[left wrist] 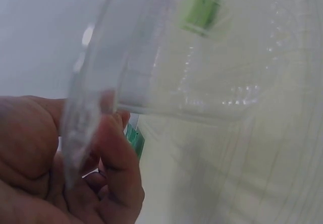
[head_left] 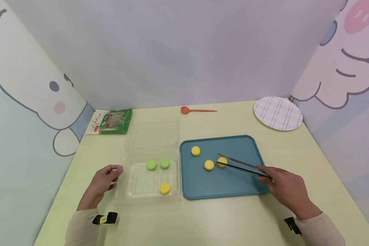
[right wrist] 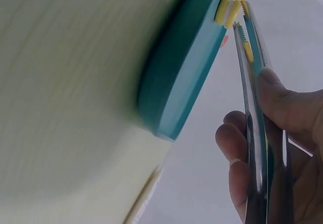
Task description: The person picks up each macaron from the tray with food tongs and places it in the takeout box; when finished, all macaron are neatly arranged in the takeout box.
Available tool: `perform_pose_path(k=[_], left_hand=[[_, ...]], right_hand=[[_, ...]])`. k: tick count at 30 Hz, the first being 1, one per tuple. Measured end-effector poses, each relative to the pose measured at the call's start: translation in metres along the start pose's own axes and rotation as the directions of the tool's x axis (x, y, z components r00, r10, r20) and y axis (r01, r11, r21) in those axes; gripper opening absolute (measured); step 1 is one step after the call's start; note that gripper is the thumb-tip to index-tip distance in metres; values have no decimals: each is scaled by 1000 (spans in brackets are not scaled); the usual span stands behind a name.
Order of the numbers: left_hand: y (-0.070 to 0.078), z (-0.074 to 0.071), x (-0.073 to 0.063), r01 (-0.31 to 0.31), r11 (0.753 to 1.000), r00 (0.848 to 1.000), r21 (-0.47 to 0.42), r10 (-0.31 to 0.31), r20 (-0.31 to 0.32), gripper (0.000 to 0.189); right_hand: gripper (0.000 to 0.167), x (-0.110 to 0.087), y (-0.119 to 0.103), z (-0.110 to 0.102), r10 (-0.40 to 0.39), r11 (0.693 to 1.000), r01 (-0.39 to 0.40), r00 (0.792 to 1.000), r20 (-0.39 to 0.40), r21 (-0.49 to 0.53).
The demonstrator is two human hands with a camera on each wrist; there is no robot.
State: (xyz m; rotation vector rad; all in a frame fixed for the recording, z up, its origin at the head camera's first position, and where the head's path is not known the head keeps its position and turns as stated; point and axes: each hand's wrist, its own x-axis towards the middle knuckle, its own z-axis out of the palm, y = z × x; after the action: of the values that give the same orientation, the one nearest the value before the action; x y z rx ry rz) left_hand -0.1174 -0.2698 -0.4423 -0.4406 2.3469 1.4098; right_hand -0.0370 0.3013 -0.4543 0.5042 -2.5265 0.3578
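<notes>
Lower right, the right hand [head_left: 287, 188] grips shiny, serrated-tipped tongs [right wrist: 257, 158]; lower left, the left hand [head_left: 100, 183] pinches a clear, ribbed box [head_left: 141, 184].

- Right hand [head_left: 284, 189] grips tongs [head_left: 243, 169], tips at a yellow round [head_left: 222, 162] on blue tray [head_left: 203, 186].
- Two yellow rounds [head_left: 208, 165] lie left of it.
- Left hand [head_left: 104, 181] holds clear container's [head_left: 138, 182] edge; inside, two green rounds [head_left: 164, 163], one yellow.
- Farther back: packets [head_left: 120, 121], red spoon [head_left: 185, 110], checked plate [head_left: 278, 113].

Pale tbl [head_left: 221, 220], plain greyish bk wall [head_left: 184, 51]; L wall [head_left: 15, 164] & R wall [head_left: 356, 136] w/ cartoon prints [head_left: 37, 82].
</notes>
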Motion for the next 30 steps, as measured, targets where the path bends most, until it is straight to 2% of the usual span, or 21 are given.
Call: perform_pose_path(k=[23, 30], left_hand=[[2, 1, 2, 11, 1000, 1000, -4, -11, -5, 39], [2, 1, 2, 3, 1000, 1000, -3, -3, -7, 38]], right_hand=[[65, 0, 1, 3, -12, 1000, 12, 1000, 20, -6], [62, 3, 1, 2, -24, 1000, 24, 1000, -9, -13]])
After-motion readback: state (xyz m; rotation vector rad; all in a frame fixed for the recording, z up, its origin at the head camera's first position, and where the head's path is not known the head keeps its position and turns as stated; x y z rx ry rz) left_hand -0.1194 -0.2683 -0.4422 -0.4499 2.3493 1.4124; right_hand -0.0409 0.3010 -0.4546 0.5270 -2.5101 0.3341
